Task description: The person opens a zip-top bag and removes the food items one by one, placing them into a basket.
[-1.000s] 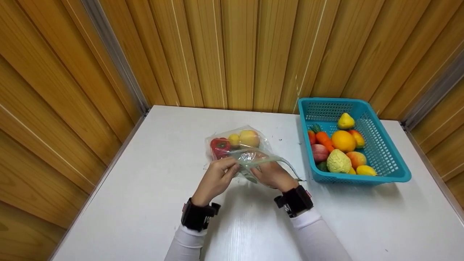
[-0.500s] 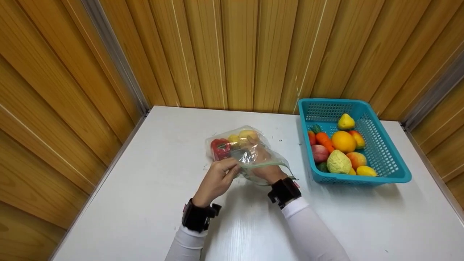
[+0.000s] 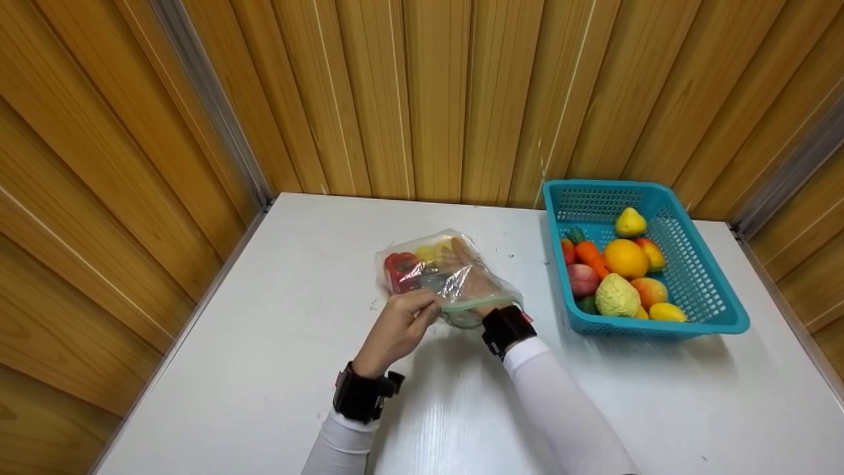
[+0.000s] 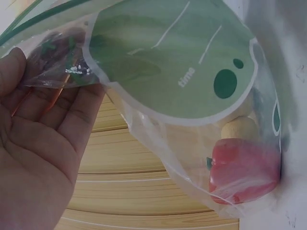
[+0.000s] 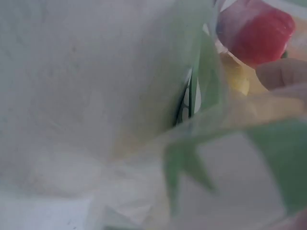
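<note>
Pinching the clear bag on the white table with the left hand, I should hold it well spread, because the right hand is inside, and its grasp I cannot tell.

Red and yellow seen through a clear bag

The bag is edged in green and printed with a pale green, white-rimmed patch marked by dark green ovals. A red pepper and a yellow fruit are shown inside. The basket is coloured turquoise and patterned with holes. The counter is finished in white, the wall striped with golden-brown grain.
</note>
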### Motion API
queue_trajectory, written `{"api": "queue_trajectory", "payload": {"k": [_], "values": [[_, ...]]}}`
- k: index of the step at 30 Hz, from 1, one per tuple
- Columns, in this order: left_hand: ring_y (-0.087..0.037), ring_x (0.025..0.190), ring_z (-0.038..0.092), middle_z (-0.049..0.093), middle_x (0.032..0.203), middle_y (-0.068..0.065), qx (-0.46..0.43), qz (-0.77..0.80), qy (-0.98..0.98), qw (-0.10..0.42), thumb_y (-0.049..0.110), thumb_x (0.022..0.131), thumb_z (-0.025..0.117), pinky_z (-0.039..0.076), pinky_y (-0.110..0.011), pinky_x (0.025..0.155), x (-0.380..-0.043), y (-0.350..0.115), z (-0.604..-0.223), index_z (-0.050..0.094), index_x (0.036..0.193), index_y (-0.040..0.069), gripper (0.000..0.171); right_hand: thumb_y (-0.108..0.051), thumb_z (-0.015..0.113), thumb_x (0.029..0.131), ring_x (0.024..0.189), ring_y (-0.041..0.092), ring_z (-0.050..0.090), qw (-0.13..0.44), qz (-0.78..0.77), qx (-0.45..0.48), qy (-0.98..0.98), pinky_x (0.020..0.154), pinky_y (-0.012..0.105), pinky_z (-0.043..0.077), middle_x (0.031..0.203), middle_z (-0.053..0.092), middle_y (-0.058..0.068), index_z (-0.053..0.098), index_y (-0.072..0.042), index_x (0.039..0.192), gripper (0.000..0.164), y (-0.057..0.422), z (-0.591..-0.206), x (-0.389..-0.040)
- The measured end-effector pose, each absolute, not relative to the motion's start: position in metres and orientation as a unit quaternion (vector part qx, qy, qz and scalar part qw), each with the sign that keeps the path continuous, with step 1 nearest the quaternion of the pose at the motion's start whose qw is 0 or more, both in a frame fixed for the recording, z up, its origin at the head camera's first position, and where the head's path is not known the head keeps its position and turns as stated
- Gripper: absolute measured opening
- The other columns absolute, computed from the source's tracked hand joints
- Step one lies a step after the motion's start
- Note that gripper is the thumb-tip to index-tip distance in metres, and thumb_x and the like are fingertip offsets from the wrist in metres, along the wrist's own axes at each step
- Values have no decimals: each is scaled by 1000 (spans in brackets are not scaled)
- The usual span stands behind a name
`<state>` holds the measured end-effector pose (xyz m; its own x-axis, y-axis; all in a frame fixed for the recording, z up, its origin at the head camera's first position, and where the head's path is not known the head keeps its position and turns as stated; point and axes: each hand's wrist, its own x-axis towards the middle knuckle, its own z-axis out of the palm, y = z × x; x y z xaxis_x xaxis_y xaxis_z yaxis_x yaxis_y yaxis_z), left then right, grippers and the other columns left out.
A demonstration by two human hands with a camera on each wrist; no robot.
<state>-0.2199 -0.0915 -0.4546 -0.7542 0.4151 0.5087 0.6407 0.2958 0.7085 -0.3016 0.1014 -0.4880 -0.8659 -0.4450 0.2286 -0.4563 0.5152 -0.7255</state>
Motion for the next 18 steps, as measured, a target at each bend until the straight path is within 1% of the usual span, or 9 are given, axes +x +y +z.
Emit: {"api": "queue_trajectory", "payload": {"k": [2,3,5,8,11,13,16,18], "values": [[-7,74,53,60,78,-2,-331,-492,-797,116,11,105,59,45,-24,67,-220,-91,-455,72,88,2,22,-20,73,91,154,41,22,-1,396,260,-880,126,50,14,163,31,24,50,4,148,67,99,-489,-304],[-7,74,53,60,78,-1,-332,-493,-796,115,11,105,60,45,-23,67,-220,-91,-455,72,88,2,22,-21,71,93,155,40,20,1,375,262,-889,127,49,14,164,31,22,53,1,147,61,98,-489,-305],[-7,74,53,59,78,-1,-332,-492,-797,114,10,105,59,45,-23,67,-220,-91,-455,71,89,1,22,-24,68,95,156,38,18,7,343,260,-903,127,49,14,163,35,18,57,-3,145,56,97,-487,-306],[-7,74,54,61,79,-3,-331,-490,-798,114,9,105,59,46,-24,67,-221,-91,-455,71,89,0,22,-35,74,91,157,34,16,11,302,248,-921,126,53,15,165,34,13,60,-10,145,61,96,-480,-303],[-8,75,56,64,80,-4,-330,-490,-799,113,7,104,60,48,-25,67,-221,-91,-455,72,90,1,20,-44,77,86,158,34,14,7,268,243,-932,124,58,16,166,32,14,60,-12,146,70,96,-471,-299],[-8,76,57,65,81,-4,-329,-490,-800,111,7,104,60,50,-25,68,-220,-91,-455,73,90,2,20,-44,77,86,157,35,15,4,259,239,-936,123,61,16,167,29,16,57,-12,147,72,95,-467,-297],[-9,77,58,66,82,-4,-327,-490,-801,108,7,104,59,51,-26,69,-220,-91,-455,73,91,3,20,-48,74,88,157,34,16,4,232,224,-947,123,61,17,168,26,16,52,-12,151,75,93,-467,-299],[-9,77,58,65,81,-6,-325,-491,-801,106,7,104,59,50,-26,69,-220,-91,-455,73,91,2,20,-49,74,89,157,35,18,9,218,216,-952,123,62,17,168,27,15,50,-13,153,76,92,-468,-301]]}}
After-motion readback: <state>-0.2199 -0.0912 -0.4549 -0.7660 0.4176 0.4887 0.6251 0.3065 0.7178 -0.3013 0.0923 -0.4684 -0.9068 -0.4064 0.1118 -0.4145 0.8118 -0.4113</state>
